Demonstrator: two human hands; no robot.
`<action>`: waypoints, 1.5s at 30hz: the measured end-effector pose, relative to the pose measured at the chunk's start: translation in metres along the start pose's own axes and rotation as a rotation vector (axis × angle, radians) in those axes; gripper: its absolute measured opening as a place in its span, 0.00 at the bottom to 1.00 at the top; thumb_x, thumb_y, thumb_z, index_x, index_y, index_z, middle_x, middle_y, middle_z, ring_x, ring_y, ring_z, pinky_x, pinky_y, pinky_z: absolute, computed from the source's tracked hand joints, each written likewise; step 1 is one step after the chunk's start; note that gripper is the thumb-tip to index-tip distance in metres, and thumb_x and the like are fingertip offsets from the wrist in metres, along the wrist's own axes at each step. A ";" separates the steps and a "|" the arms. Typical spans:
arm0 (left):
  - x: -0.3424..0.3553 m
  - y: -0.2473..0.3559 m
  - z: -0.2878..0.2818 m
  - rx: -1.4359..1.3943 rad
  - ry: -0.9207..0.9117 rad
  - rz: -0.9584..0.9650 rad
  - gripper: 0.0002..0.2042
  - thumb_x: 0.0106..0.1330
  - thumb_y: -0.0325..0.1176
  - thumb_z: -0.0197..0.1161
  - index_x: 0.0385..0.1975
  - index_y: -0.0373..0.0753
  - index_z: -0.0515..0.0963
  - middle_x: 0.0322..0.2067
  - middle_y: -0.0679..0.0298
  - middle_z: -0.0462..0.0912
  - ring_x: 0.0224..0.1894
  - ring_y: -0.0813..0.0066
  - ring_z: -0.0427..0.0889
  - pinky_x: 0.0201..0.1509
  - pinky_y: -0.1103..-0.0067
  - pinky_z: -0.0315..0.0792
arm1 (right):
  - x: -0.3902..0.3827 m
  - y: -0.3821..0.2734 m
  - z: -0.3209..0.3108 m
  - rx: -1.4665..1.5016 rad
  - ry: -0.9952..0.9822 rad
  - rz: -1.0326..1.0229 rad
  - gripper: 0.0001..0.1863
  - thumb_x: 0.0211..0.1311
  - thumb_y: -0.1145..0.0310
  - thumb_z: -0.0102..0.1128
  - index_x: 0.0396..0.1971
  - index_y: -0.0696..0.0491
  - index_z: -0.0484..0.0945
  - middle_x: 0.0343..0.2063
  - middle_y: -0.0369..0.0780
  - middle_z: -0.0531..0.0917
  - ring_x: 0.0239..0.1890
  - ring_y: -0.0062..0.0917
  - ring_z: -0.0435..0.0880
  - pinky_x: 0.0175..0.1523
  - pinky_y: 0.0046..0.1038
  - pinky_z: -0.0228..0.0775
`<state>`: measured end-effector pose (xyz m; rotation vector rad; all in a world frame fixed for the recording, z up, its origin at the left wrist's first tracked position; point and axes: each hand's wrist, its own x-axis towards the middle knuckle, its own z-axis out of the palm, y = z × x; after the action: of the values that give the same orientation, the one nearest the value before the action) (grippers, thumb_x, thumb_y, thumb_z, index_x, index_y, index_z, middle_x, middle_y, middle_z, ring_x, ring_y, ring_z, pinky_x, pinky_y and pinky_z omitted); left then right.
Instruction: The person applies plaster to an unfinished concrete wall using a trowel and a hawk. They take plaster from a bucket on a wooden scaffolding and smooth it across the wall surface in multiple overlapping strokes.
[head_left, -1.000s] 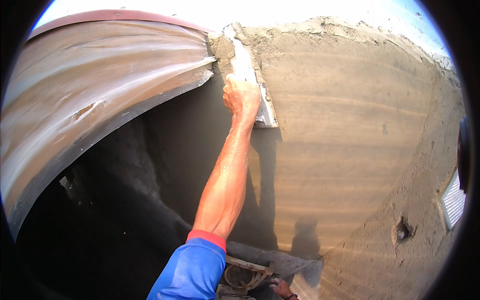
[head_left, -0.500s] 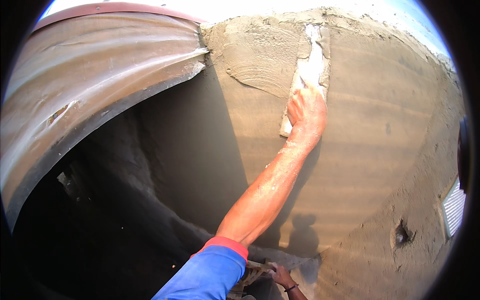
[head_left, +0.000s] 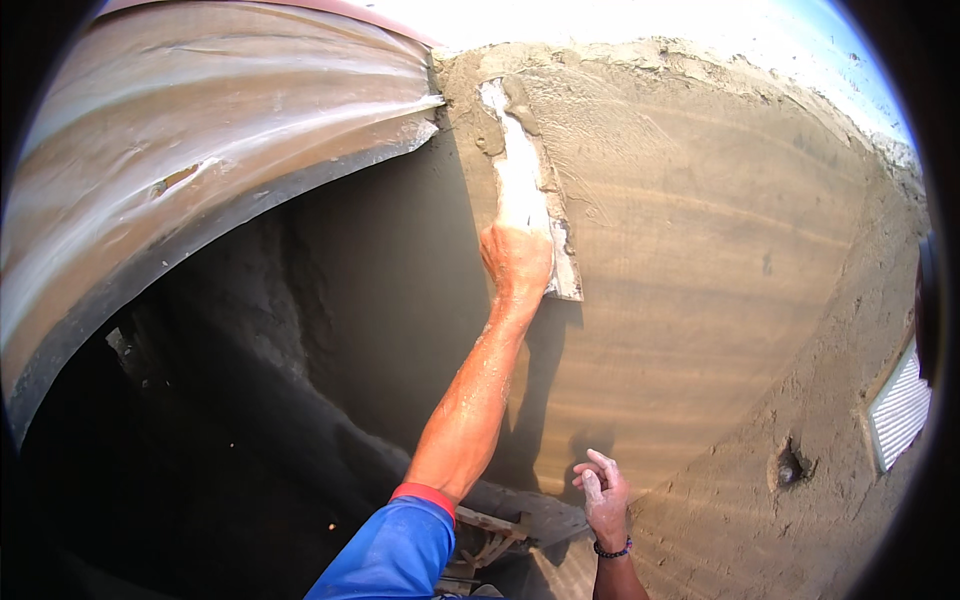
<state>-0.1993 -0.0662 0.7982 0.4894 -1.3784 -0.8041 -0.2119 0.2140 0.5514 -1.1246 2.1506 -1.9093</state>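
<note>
A long, flat, white float (head_left: pixel 522 165) lies against the tan plaster wall (head_left: pixel 700 260), beneath the bare left hand (head_left: pixel 517 258) and right of a brown, rippled plastic sheet (head_left: pixel 250 100). Lower down, the bare right hand (head_left: pixel 605 495) is before the wall, left of a dark, round hole (head_left: pixel 790 468).

The wall (head_left: pixel 700 250) looks like damp mud plaster, mostly dull. Its middle is smooth, with soft streaks, and its top edge (head_left: pixel 660 62) is rough and crumbly. Near the low right it is bumpy and gritty.

The long flat tool (head_left: pixel 520 175) shines bright white in the sun, so what it is made of is hard to tell. Wet, lumpy plaster sticks along its sides.

The big sheet (head_left: pixel 250 110) looks like thin plastic, glossy and full of folds. The red strip (head_left: pixel 395 22) above it looks smooth.

The blue sleeve (head_left: pixel 385 545) is soft, dull cloth. The white panel (head_left: pixel 902 408) has ridges.
</note>
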 end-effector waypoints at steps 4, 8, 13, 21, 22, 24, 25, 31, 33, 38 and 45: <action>0.051 -0.005 0.000 0.060 0.006 -0.032 0.16 0.64 0.39 0.59 0.49 0.39 0.78 0.30 0.45 0.83 0.36 0.45 0.82 0.41 0.64 0.73 | -0.013 0.015 0.013 -0.004 -0.081 0.055 0.16 0.64 0.77 0.54 0.51 0.62 0.74 0.31 0.41 0.84 0.27 0.20 0.81 0.34 0.22 0.76; 0.067 0.020 0.013 0.025 -0.049 0.001 0.14 0.63 0.38 0.57 0.40 0.35 0.80 0.31 0.44 0.83 0.37 0.43 0.82 0.41 0.61 0.74 | -0.018 0.038 -0.001 -0.040 -0.075 0.132 0.17 0.63 0.77 0.53 0.51 0.61 0.74 0.29 0.42 0.84 0.25 0.20 0.82 0.33 0.23 0.77; 0.063 0.086 0.057 0.166 -0.134 0.129 0.12 0.62 0.34 0.57 0.32 0.29 0.80 0.32 0.42 0.82 0.38 0.45 0.83 0.42 0.62 0.77 | -0.002 0.050 -0.019 -0.109 -0.070 0.139 0.16 0.62 0.78 0.53 0.51 0.62 0.74 0.29 0.43 0.84 0.26 0.19 0.82 0.33 0.22 0.77; 0.003 0.132 0.158 0.278 -0.091 0.638 0.04 0.58 0.28 0.61 0.28 0.39 0.83 0.28 0.55 0.85 0.33 0.61 0.87 0.31 0.72 0.80 | -0.001 0.051 -0.030 -0.084 -0.022 0.189 0.16 0.61 0.77 0.54 0.49 0.62 0.76 0.28 0.44 0.85 0.27 0.21 0.84 0.35 0.24 0.77; -0.015 0.134 0.159 0.283 -0.307 0.572 0.05 0.58 0.28 0.60 0.29 0.37 0.82 0.30 0.52 0.84 0.34 0.57 0.86 0.34 0.69 0.80 | -0.002 0.053 -0.031 -0.106 -0.015 0.178 0.16 0.61 0.77 0.54 0.49 0.62 0.76 0.28 0.44 0.85 0.27 0.21 0.84 0.35 0.24 0.77; -0.068 0.122 0.162 0.302 -0.588 0.505 0.09 0.57 0.28 0.59 0.36 0.34 0.80 0.32 0.50 0.82 0.34 0.54 0.85 0.36 0.66 0.79 | -0.008 0.057 -0.037 -0.143 -0.016 0.182 0.16 0.61 0.77 0.54 0.49 0.63 0.76 0.28 0.44 0.85 0.27 0.21 0.84 0.35 0.24 0.77; -0.098 0.103 0.166 0.332 -0.645 0.518 0.12 0.57 0.28 0.59 0.40 0.34 0.80 0.32 0.51 0.83 0.33 0.55 0.85 0.35 0.66 0.79 | -0.010 0.056 -0.036 -0.158 -0.017 0.176 0.16 0.61 0.76 0.54 0.49 0.63 0.76 0.28 0.44 0.85 0.27 0.21 0.84 0.35 0.23 0.77; -0.162 0.024 0.100 0.271 -0.579 0.559 0.24 0.60 0.35 0.63 0.58 0.42 0.73 0.29 0.54 0.83 0.27 0.56 0.84 0.29 0.64 0.76 | -0.026 0.034 -0.031 -0.100 0.020 0.188 0.16 0.62 0.76 0.53 0.50 0.61 0.76 0.28 0.42 0.84 0.26 0.20 0.81 0.34 0.22 0.75; -0.138 0.030 0.078 0.171 -0.407 0.538 0.24 0.60 0.42 0.65 0.56 0.41 0.74 0.29 0.53 0.82 0.27 0.55 0.83 0.28 0.63 0.75 | -0.025 0.032 -0.031 -0.080 0.041 0.206 0.16 0.62 0.75 0.54 0.49 0.61 0.76 0.27 0.42 0.85 0.26 0.19 0.82 0.34 0.22 0.75; -0.016 0.050 0.057 0.375 -0.212 0.538 0.15 0.63 0.39 0.59 0.47 0.41 0.76 0.30 0.55 0.82 0.31 0.55 0.84 0.35 0.63 0.77 | 0.001 0.005 -0.008 -0.090 -0.064 0.045 0.17 0.65 0.76 0.53 0.54 0.61 0.72 0.30 0.41 0.84 0.27 0.19 0.80 0.33 0.20 0.73; 0.087 0.023 0.018 0.460 -0.060 0.202 0.16 0.60 0.44 0.63 0.33 0.34 0.82 0.31 0.46 0.84 0.36 0.46 0.84 0.42 0.61 0.77 | 0.002 -0.002 0.030 -0.008 -0.117 0.079 0.16 0.63 0.78 0.53 0.50 0.63 0.75 0.28 0.40 0.84 0.26 0.17 0.80 0.34 0.20 0.74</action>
<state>-0.2128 -0.1131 0.8758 0.6707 -1.6458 -0.3356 -0.1983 0.1879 0.5473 -1.1053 2.1095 -1.7587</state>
